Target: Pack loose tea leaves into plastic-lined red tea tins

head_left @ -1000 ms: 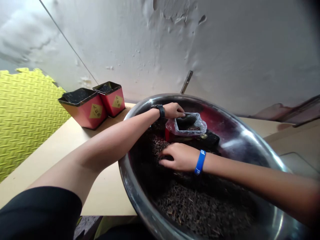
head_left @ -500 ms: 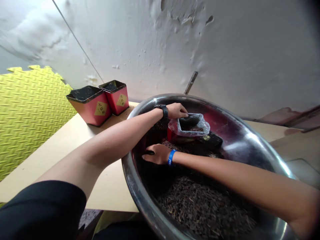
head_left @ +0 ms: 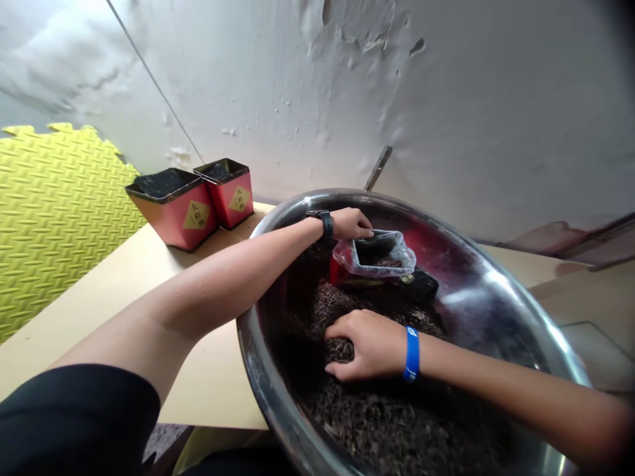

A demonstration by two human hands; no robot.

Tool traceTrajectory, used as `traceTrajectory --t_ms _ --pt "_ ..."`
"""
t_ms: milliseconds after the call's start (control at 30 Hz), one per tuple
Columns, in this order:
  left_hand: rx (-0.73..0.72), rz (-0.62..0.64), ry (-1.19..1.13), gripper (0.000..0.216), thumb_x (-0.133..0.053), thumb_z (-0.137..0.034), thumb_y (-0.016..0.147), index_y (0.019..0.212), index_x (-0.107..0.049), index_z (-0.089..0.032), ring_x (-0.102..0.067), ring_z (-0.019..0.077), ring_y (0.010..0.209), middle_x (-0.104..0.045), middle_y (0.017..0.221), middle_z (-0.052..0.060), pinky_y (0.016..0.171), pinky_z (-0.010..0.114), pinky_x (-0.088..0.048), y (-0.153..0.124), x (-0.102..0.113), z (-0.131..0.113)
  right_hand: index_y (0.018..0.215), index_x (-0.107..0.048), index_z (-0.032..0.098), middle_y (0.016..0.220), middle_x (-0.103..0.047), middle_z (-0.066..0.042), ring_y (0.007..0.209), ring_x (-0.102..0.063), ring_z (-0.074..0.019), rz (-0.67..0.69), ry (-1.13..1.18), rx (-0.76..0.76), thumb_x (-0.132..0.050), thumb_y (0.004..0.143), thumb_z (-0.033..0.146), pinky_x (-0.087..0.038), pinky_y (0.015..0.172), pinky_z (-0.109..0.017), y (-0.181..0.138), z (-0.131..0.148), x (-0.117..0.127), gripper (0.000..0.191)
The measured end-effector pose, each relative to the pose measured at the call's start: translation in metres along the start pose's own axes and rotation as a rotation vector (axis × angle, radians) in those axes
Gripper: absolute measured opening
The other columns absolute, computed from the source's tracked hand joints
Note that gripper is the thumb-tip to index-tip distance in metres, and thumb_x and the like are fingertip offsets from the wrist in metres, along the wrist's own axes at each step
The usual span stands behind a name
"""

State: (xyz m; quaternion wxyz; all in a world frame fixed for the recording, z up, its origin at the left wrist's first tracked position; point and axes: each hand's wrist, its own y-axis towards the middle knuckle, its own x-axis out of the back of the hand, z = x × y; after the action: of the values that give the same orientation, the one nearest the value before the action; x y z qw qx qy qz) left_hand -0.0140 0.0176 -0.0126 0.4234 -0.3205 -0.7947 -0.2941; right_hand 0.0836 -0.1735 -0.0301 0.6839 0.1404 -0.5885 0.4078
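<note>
My left hand (head_left: 351, 223) pinches the near-left rim of a clear plastic bag (head_left: 347, 259) that lines a red tin (head_left: 338, 272). The tin stands inside a large steel basin (head_left: 262, 360), and some dark leaves show in its mouth. Lower in the basin, my right hand (head_left: 370, 344) has its fingers curled round a clump of dried tea leaves (head_left: 340, 350), with more loose leaves under and around it. A black lid (head_left: 421, 285) with a gold label lies right of the tin.
Two red tins, a larger one (head_left: 176, 221) and a smaller one (head_left: 233, 195), stand on the pale table (head_left: 208, 377) left of the basin. Behind are a peeling wall (head_left: 297, 92), a metal strip (head_left: 378, 168) and a yellow foam mat (head_left: 59, 218).
My right hand has moved right and toward me, from the basin's left side over the leaves, and now has a clump in its fingers. My left hand stays at the bag's rim.
</note>
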Motion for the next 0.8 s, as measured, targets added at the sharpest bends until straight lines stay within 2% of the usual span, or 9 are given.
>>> traceTrajectory --t_ms 100,200,333,400,467,600,667,767,800 --pt "-0.013 -0.006 -0.009 0.036 -0.048 -0.041 0.076 0.096 -0.066 -0.018 -0.054 0.0124 0.072 -0.066 0.085 0.003 0.063 0.021 -0.036 0.001 -0.001 0.001 0.084 -0.063 0.021 0.078 -0.066 -0.002 0.074 -0.06 -0.0162 -0.098 0.033 -0.011 -0.052 0.07 0.047 -0.041 0.069 -0.025 -0.007 -0.001 0.023 0.032" --pt "-0.004 -0.014 -0.019 0.041 -0.043 -0.045 0.079 0.093 -0.067 -0.015 -0.052 0.0124 0.068 -0.065 0.079 0.004 0.062 0.022 -0.036 -0.001 0.001 -0.003 0.084 -0.063 0.019 0.077 -0.065 -0.001 0.07 -0.058 -0.0141 -0.216 0.049 -0.057 -0.053 0.072 0.044 -0.04 0.067 -0.024 -0.011 -0.007 0.061 0.03" --pt "0.078 0.003 -0.066 0.041 -0.039 -0.041 0.081 0.084 -0.066 -0.01 -0.047 0.011 0.059 -0.061 0.069 0.004 0.057 0.023 -0.035 -0.002 0.003 -0.005 0.085 -0.063 0.019 0.08 -0.064 -0.002 0.073 -0.056 -0.0148 -0.473 -0.014 -0.158 -0.052 0.072 0.045 -0.041 0.069 -0.027 -0.005 -0.037 0.101 0.031" --pt "0.117 0.021 -0.127 0.038 -0.04 -0.038 0.08 0.08 -0.065 -0.009 -0.046 0.01 0.056 -0.059 0.067 0.005 0.054 0.022 -0.034 -0.001 0.003 -0.002 0.087 -0.063 0.019 0.083 -0.064 -0.003 0.076 -0.056 -0.0161 -0.538 -0.055 -0.183 -0.052 0.072 0.047 -0.041 0.071 -0.029 0.001 -0.056 0.109 0.034" --pt "0.143 0.024 -0.17 0.04 -0.039 -0.039 0.08 0.079 -0.064 -0.008 -0.044 0.0092 0.052 -0.056 0.062 0.005 0.051 0.021 -0.033 0.0 0.002 0.002 0.091 -0.063 0.019 0.089 -0.064 -0.004 0.081 -0.056 -0.0172 -0.531 -0.05 -0.177 -0.052 0.072 0.048 -0.041 0.074 -0.03 0.002 -0.073 0.112 0.036" --pt "0.151 0.007 -0.199 0.048 -0.033 -0.046 0.082 0.087 -0.064 -0.009 -0.045 0.0102 0.054 -0.058 0.065 0.005 0.054 0.022 -0.034 0.0 0.002 0.005 0.092 -0.063 0.017 0.089 -0.064 -0.005 0.078 -0.056 -0.0156 -0.632 -0.016 -0.233 -0.04 0.081 0.04 -0.042 0.072 -0.029 -0.008 -0.087 0.11 0.035" --pt "0.144 -0.004 -0.178 0.049 -0.033 -0.046 0.082 0.091 -0.064 -0.01 -0.048 0.0116 0.06 -0.06 0.07 0.005 0.059 0.022 -0.036 -0.001 0.003 0.002 0.086 -0.064 0.016 0.082 -0.064 -0.004 0.073 -0.056 -0.0146 -0.586 -0.011 -0.279 -0.036 0.082 0.035 -0.042 0.068 -0.027 -0.013 -0.089 0.104 0.034" --pt "0.139 -0.017 -0.13 0.048 -0.033 -0.045 0.082 0.092 -0.065 -0.01 -0.05 0.0127 0.065 -0.062 0.074 0.005 0.063 0.022 -0.035 -0.002 0.004 -0.003 0.078 -0.065 0.015 0.076 -0.065 -0.005 0.068 -0.057 -0.0152 -0.309 -0.008 -0.293 -0.036 0.082 0.034 -0.041 0.064 -0.027 -0.009 -0.094 0.089 0.035" --pt "0.137 -0.017 -0.118 0.048 -0.033 -0.045 0.082 0.091 -0.065 -0.01 -0.05 0.0127 0.065 -0.062 0.073 0.005 0.063 0.022 -0.035 -0.002 0.004 -0.004 0.079 -0.065 0.014 0.077 -0.065 -0.006 0.07 -0.057 -0.016 -0.268 -0.02 -0.277 -0.036 0.083 0.034 -0.041 0.065 -0.028 -0.007 -0.096 0.086 0.036"
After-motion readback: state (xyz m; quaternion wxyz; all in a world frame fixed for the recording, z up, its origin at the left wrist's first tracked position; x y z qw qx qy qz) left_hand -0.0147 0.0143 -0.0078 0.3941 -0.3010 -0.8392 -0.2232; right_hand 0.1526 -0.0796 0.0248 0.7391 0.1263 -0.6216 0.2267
